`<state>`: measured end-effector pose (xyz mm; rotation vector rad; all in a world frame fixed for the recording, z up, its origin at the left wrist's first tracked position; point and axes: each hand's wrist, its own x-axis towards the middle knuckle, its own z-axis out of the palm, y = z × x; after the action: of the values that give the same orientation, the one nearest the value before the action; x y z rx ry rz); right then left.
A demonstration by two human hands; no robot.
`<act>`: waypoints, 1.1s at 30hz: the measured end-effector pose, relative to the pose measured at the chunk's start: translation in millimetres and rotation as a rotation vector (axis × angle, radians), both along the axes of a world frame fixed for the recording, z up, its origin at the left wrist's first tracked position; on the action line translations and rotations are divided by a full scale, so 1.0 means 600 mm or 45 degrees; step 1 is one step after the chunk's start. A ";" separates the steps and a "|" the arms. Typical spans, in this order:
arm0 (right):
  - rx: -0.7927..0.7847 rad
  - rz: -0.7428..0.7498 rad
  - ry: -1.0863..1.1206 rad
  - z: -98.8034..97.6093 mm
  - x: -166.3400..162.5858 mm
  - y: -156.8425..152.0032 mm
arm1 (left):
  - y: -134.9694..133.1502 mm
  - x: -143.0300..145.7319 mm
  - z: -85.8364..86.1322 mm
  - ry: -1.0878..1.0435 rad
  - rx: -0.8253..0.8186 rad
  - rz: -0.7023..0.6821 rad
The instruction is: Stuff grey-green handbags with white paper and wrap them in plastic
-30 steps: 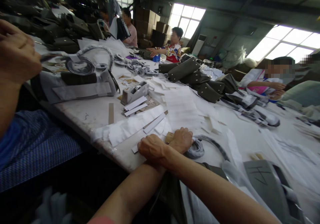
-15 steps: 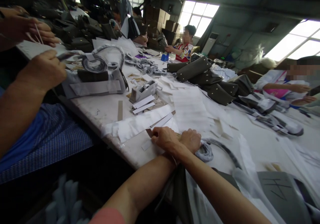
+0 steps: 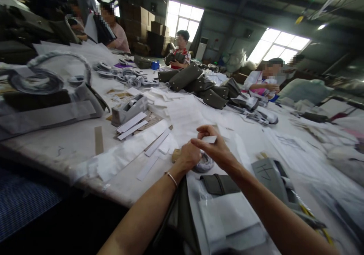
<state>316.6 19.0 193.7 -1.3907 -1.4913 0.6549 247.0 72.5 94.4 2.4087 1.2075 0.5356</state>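
Observation:
My left hand [image 3: 189,155] is closed beside a coiled strap [image 3: 204,164] in clear wrapping; its fingers hide whatever they grip. Just to the right, my right hand [image 3: 217,145] pinches a small white paper strip [image 3: 209,139] above the coil. Below both hands lies a dark olive bag [image 3: 218,184], with a white sheet [image 3: 227,213] over its front and clear film around it. A small tan piece [image 3: 175,155] shows at the left of my left hand. White strips [image 3: 157,143] lie on the table further left.
A grey tape dispenser [image 3: 129,110] stands beyond the strips. Another wrapped bag [image 3: 48,112] sits at the left. White foam sheets [image 3: 184,114] and a pile of olive bag parts [image 3: 196,82] cover the table's middle. Several people work around it, one person [image 3: 180,54] at the far side.
My arms have uncrossed. My right hand has gone from the strips to the right and now holds a white paper strip. The view has turned right, and the neighbour's hands are out of sight.

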 end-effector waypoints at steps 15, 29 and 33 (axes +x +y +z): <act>-0.085 -0.286 -0.002 -0.046 0.138 -0.078 | 0.014 -0.010 0.000 0.136 -0.001 0.073; 0.380 0.084 -0.584 -0.068 0.102 -0.086 | 0.002 -0.016 0.018 0.103 0.050 0.079; 0.238 0.049 -0.560 -0.058 0.105 -0.080 | 0.004 -0.016 0.017 0.117 0.042 0.072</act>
<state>379.4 -28.9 159.0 -1.4195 -1.8734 0.2280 237.2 75.1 104.5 2.4575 1.3182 0.4699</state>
